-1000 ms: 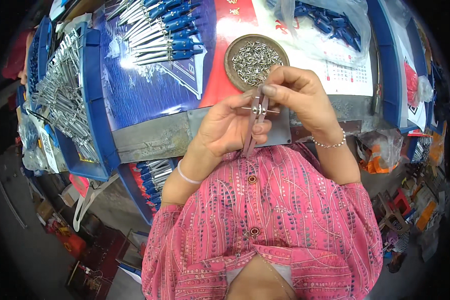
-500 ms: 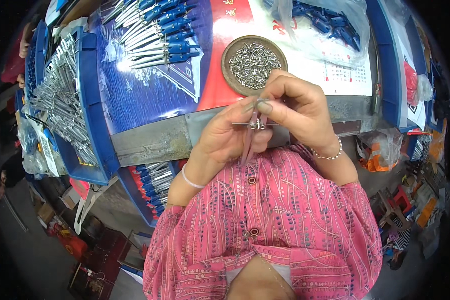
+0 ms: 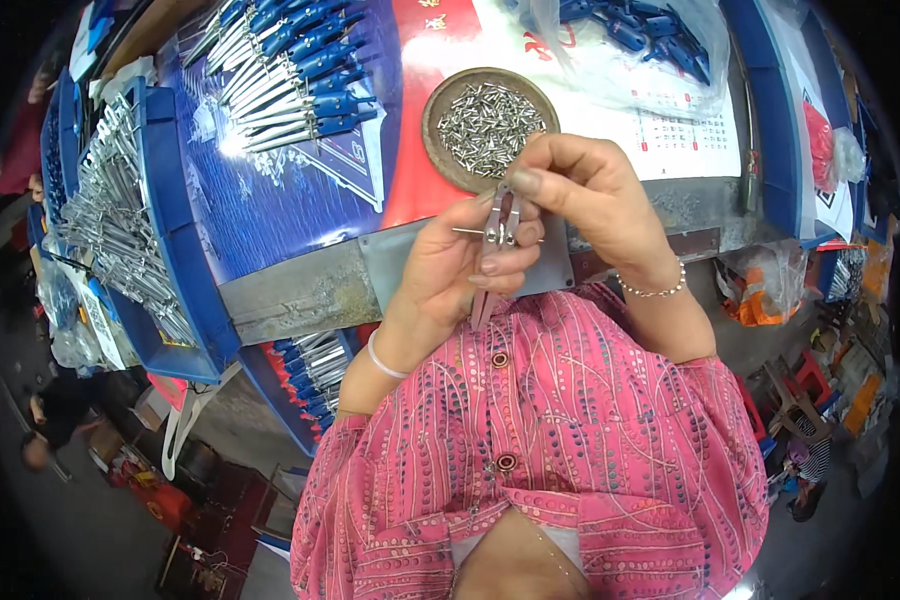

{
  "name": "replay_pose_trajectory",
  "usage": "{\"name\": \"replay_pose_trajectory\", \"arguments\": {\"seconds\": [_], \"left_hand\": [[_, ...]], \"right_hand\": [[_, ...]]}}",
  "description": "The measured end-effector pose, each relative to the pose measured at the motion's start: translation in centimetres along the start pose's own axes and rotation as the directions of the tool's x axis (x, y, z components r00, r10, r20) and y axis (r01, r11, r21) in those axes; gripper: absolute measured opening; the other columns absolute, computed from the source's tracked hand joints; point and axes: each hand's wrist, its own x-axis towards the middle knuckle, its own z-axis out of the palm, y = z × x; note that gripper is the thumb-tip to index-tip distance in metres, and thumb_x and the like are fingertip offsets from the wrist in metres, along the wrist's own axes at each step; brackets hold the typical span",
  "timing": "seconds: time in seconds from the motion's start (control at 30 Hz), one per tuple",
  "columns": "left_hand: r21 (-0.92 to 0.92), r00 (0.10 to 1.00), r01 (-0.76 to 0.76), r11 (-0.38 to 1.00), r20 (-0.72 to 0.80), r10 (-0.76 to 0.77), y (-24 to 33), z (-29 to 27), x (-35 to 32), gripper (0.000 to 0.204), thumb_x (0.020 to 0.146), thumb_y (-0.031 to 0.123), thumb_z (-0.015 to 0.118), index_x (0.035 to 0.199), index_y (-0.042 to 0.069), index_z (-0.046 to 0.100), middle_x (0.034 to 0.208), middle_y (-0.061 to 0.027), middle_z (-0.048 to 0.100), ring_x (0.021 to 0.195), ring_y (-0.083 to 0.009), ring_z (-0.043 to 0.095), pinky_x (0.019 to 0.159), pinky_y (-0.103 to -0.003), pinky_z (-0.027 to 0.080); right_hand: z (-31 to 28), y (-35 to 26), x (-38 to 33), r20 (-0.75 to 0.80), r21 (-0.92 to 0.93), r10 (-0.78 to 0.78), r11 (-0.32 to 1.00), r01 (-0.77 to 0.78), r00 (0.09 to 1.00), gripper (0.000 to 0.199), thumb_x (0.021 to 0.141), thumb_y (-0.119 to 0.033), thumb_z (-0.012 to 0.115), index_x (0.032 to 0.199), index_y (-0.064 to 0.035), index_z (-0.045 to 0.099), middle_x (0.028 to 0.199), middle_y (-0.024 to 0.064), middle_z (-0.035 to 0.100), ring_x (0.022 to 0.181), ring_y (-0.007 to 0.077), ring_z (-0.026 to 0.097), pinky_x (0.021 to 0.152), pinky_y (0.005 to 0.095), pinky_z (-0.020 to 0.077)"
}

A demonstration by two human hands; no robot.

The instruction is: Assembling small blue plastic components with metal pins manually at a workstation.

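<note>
In front of my chest, my left hand (image 3: 458, 250) has its fingers wrapped round a slim silver two-armed metal piece (image 3: 500, 218). Two small round rivet heads sit across its middle, and a thin pin sticks out to the left. Its narrow legs run down past my fingers. At its top end, the thumb and forefinger of my right hand (image 3: 595, 195) are pinched together; whether they grip the piece or a tiny pin is too small to tell. Just beyond my hands stands a round brown bowl (image 3: 433, 165) of small metal pins (image 3: 485, 128).
Blue-headed tools with silver legs (image 3: 320, 85) lie in a row at the far left. A blue bin (image 3: 185, 235) of metal rods stands left. At the far right lies a clear bag (image 3: 660, 85) of blue parts. Below the table edge sits another tray (image 3: 295, 400).
My right thumb and forefinger have shifted up to the top of the metal piece, so its two arms now show more. My left hand has turned it slightly.
</note>
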Motion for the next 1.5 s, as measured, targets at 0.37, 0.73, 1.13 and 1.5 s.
{"name": "replay_pose_trajectory", "arguments": {"seconds": [0.37,0.73,1.13,1.5], "left_hand": [[0.174,0.98,-0.046,0.984,-0.182,0.078,0.4,0.9,-0.5,0.033,0.087,0.026,0.047,0.1,-0.004,0.048,0.076,-0.0096,0.049,0.052,-0.0105,0.039,0.039,-0.019,0.031],[0.185,0.974,-0.11,0.977,-0.177,0.143,0.5,0.6,-1.3,0.034,0.087,0.023,0.048,0.104,-0.006,0.047,0.075,-0.012,0.05,0.052,-0.0102,0.038,0.039,-0.019,0.03],[0.227,0.982,-0.001,0.974,-0.186,0.044,0.7,1.0,-0.5,0.033,0.087,0.028,0.046,0.102,-0.002,0.049,0.073,-0.0065,0.052,0.048,-0.0069,0.035,0.037,-0.017,0.026],[0.084,0.983,-0.001,0.996,-0.18,0.016,0.3,1.2,-0.8,0.037,0.089,0.029,0.044,0.102,-0.005,0.048,0.073,-0.0068,0.053,0.048,-0.0056,0.038,0.038,-0.017,0.03]], "right_hand": [[-5.1,-3.1,-0.2,-0.164,-0.695,-0.308,0.71,0.112,0.937,0.013,0.079,-0.007,0.055,0.089,0.0014,0.058,0.075,0.0053,0.057,0.064,0.009,0.051,0.058,0.0212,0.0402],[-10.1,-2.2,6.4,-0.055,-0.983,-0.453,-0.132,-0.128,0.89,0.021,0.076,-0.009,0.052,0.096,-0.0044,0.055,0.094,0.0121,0.053,0.083,0.0301,0.056,0.07,0.0375,0.0464],[-10.3,-1.8,3.4,0.061,-0.991,-0.525,0.072,0.115,0.849,0.022,0.075,-0.004,0.055,0.097,-0.0021,0.052,0.086,0.0138,0.052,0.073,0.0294,0.053,0.064,0.0329,0.0432],[-1.1,-0.3,0.9,-0.095,0.29,0.014,0.957,0.015,0.995,0.019,0.089,-0.015,0.048,0.099,-0.0008,0.054,0.089,0.0034,0.057,0.073,0.0084,0.055,0.064,0.0214,0.046]]}}
